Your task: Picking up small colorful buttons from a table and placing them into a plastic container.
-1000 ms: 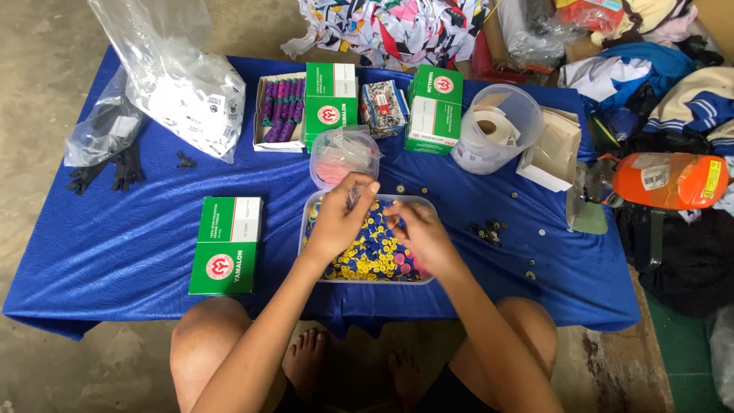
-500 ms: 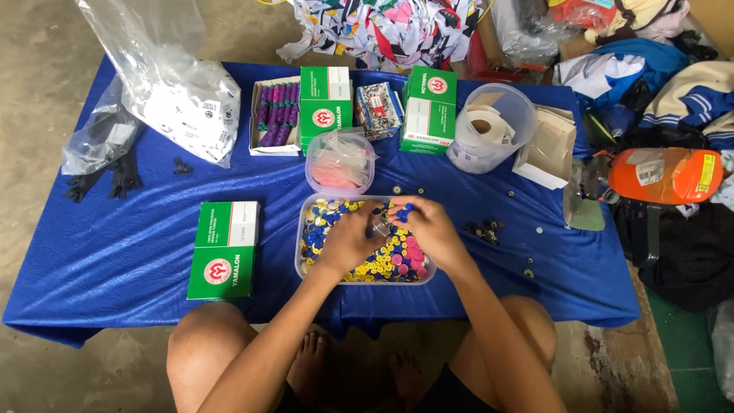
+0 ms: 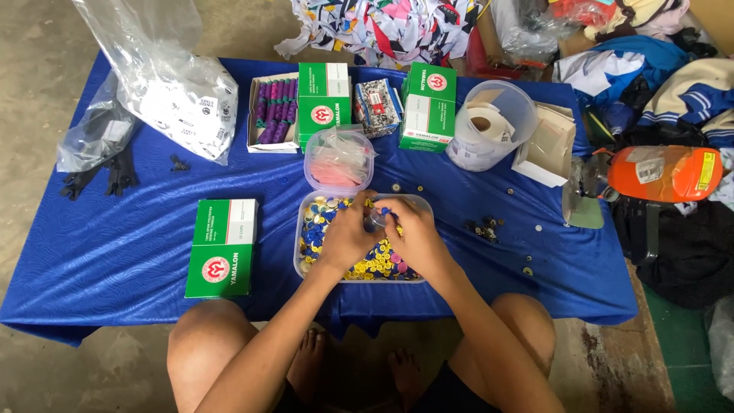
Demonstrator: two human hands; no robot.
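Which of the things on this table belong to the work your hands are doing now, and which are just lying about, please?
In hand:
left hand
right hand
button tray
small blue piece, pinched at the fingertips

Lying about:
lidded tub
green box
two upright green boxes
thread box
plastic bags
tape tub
orange bottle
black studs

Green-and-white flat box (image 3: 222, 247) lies near left of me on the blue cloth. Far side: two more green/white boxes stand upright, one (image 3: 323, 103) at centre-left, other (image 3: 427, 106) to its right. Between them a small patterned pack (image 3: 375, 107). Open white box of purple spools (image 3: 273, 113) just left of those. Big clear plastic bag w/ white bits (image 3: 174, 99) far left. Label roll (image 3: 487, 122) in clear tub, far right.
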